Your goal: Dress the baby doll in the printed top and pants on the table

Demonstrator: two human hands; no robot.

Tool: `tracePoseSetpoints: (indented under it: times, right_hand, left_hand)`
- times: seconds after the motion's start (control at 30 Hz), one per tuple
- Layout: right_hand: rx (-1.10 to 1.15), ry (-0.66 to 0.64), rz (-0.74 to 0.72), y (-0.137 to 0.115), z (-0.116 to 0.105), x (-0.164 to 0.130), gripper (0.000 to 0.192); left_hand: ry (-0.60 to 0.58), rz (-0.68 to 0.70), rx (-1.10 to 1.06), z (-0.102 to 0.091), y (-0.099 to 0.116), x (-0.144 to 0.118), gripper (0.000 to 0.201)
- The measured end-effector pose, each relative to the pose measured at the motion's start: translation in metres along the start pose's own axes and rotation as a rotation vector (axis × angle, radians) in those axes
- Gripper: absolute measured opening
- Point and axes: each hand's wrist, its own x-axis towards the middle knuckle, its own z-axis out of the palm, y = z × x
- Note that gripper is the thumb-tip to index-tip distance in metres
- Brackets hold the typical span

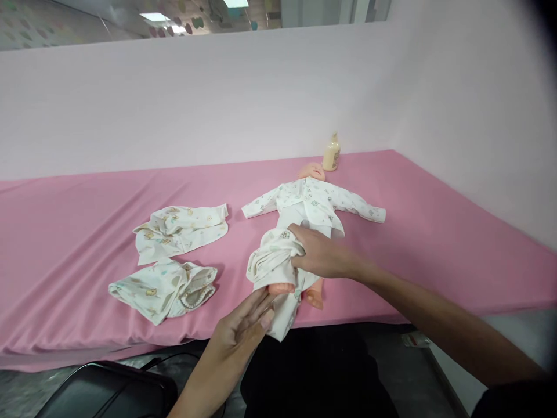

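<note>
Pink cloth point(78, 249) covers the table point(435, 244), and all the action is at its near edge! The baby doll point(311, 170) lies on its back, head toward the far edge, legs toward the near one, a white printed jacket point(319, 201) with its sleeves spread wide. Here's the right hand point(321, 253), closed on the bunched white trousers point(272, 255), thumb and fingers gripping the fabric. The left hand point(243, 325) comes in from below, fingers extended, tips at the foot point(282, 288) peeping out of the cuff; whether they actually grip it, I can't tell. Dressing the legs looks like the step in hand: one foot through, the other foot point(314, 299) bare beside it, a loose trouser leg point(282, 319) drooping at the near edge. As I read it, the next move calls for steadying that first foot while the gathered cloth is drawn up the leg. Off toward the left, a printed top point(180, 229) and a crumpled garment point(163, 290) nearer the front edge; at the far edge, beside the head, a pump bottle point(331, 154) stands upright.
</note>
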Motion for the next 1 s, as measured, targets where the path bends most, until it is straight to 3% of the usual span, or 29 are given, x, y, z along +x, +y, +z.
tracePoseSetpoints:
  times: [0.13, 0.37, 0.5, 0.6, 0.8, 1.0]
  right_hand:
    - [-0.008, 0.170, 0.071, 0.006, 0.007, 0.003, 0.021]
    - [0.280, 0.041, 0.032, 0.028, 0.017, -0.032, 0.056]
    - [0.007, 0.120, -0.042, 0.036, 0.028, -0.050, 0.024]
    - [-0.074, 0.182, -0.100, 0.036, 0.036, -0.051, 0.020]
    - [0.025, 0.203, -0.052, 0.033, 0.029, -0.045, 0.009]
    - [0.300, 0.073, -0.052, 0.031, 0.017, -0.038, 0.006]
  left_hand:
    - [0.276, 0.123, 0.335, 0.001, -0.016, 0.009, 0.058]
    - [0.244, 0.239, 0.494, 0.013, -0.034, 0.034, 0.057]
    - [0.331, 0.359, 0.738, 0.021, -0.037, 0.041, 0.068]
    - [0.432, 0.432, 0.835, 0.028, -0.039, 0.047, 0.067]
    - [0.511, 0.442, 0.807, 0.021, -0.045, 0.050, 0.053]
    - [0.680, 0.608, 0.924, 0.021, -0.051, 0.053, 0.049]
